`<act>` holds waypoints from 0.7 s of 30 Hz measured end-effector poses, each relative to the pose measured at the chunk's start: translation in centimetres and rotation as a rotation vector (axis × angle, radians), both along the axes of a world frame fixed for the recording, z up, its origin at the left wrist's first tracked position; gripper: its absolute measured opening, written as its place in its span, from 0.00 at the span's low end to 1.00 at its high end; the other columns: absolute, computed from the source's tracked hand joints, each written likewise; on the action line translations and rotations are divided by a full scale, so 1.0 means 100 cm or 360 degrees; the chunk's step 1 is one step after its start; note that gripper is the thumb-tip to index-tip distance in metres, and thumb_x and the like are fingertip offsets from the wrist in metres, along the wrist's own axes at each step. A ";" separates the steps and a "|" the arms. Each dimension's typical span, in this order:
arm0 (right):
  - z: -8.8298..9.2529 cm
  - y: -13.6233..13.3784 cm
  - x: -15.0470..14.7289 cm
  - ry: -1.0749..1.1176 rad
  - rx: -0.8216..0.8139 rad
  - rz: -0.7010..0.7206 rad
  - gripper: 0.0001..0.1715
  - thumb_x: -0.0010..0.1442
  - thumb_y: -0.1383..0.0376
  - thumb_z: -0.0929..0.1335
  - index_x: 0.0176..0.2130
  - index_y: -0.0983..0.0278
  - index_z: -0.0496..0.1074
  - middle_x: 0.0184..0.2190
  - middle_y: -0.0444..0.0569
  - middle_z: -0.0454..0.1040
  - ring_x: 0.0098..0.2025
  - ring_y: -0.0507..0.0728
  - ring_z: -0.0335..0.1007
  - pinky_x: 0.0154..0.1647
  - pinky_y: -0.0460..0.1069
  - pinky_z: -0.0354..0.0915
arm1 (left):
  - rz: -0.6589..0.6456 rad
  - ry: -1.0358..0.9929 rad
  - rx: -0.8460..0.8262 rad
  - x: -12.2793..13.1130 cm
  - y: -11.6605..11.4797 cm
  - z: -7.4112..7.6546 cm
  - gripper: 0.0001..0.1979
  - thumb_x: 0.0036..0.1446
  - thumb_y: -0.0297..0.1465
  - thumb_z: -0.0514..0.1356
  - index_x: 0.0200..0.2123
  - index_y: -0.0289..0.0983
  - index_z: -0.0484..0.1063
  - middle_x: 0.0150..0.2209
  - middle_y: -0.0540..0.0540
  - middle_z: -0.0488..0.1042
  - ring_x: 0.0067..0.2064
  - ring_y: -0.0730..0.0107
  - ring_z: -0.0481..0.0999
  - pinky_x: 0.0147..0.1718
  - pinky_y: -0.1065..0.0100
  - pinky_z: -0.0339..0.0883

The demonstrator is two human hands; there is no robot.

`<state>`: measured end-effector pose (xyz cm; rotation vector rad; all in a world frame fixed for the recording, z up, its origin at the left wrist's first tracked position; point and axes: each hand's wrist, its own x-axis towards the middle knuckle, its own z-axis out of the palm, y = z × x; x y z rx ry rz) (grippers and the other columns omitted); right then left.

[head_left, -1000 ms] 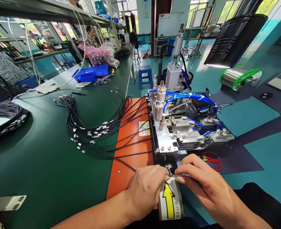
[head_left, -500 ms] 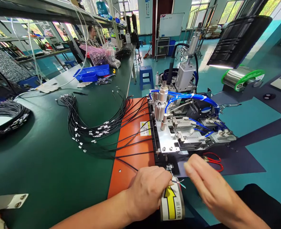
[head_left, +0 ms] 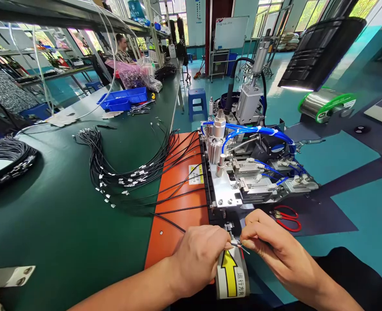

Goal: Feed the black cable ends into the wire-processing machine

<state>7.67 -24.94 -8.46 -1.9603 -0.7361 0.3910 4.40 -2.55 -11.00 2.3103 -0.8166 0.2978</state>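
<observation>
My left hand [head_left: 203, 255] is closed around the end of a black cable [head_left: 169, 221] that runs back over the orange plate [head_left: 165, 248]. Thin stripped wires [head_left: 236, 245] stick out from its fingertips. My right hand [head_left: 268, 242] pinches at these wires from the other side, thumb and forefinger together. Just under the wires is a white, curved machine part with a yellow arrow [head_left: 231, 276]. Behind my hands stands a metal machine [head_left: 223, 190] with blue air tubes, and several black cables lead into its left edge.
On the green table [head_left: 113, 246] lies a bundle of black cables [head_left: 96, 164] with white tips. A coil of cable [head_left: 12, 160] sits at left, blue bins [head_left: 122, 99] farther back. Red-handled scissors [head_left: 288, 218] lie right of the machine. A lamp [head_left: 320, 56] and solder spool [head_left: 326, 105] stand right.
My right hand has moved left to the wire ends, and its fingers have closed on them. My left hand keeps its hold on the cable. The view has shifted slightly.
</observation>
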 end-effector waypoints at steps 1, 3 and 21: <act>0.003 0.001 0.002 -0.0019 -0.0034 0.0022 0.16 0.75 0.62 0.58 0.36 0.59 0.67 0.35 0.44 0.63 0.36 0.54 0.63 0.37 0.49 0.63 | -0.0009 -0.0014 0.0018 0.000 0.001 0.000 0.07 0.65 0.26 0.52 0.33 0.37 0.66 0.25 0.50 0.69 0.25 0.70 0.64 0.24 0.68 0.56; 0.008 0.003 0.003 -0.0086 -0.0147 0.0064 0.16 0.75 0.62 0.57 0.35 0.60 0.65 0.35 0.45 0.64 0.35 0.54 0.63 0.36 0.49 0.63 | -0.0060 -0.0056 0.0107 0.000 0.002 0.002 0.07 0.66 0.27 0.53 0.33 0.37 0.66 0.26 0.50 0.68 0.25 0.69 0.63 0.24 0.67 0.55; -0.001 0.003 -0.018 0.0359 0.0028 -0.0671 0.15 0.72 0.50 0.62 0.48 0.54 0.72 0.42 0.42 0.73 0.50 0.54 0.71 0.47 0.45 0.65 | -0.0016 0.0159 -0.0205 -0.009 0.003 0.009 0.07 0.69 0.25 0.53 0.37 0.35 0.68 0.31 0.47 0.69 0.32 0.70 0.67 0.31 0.69 0.62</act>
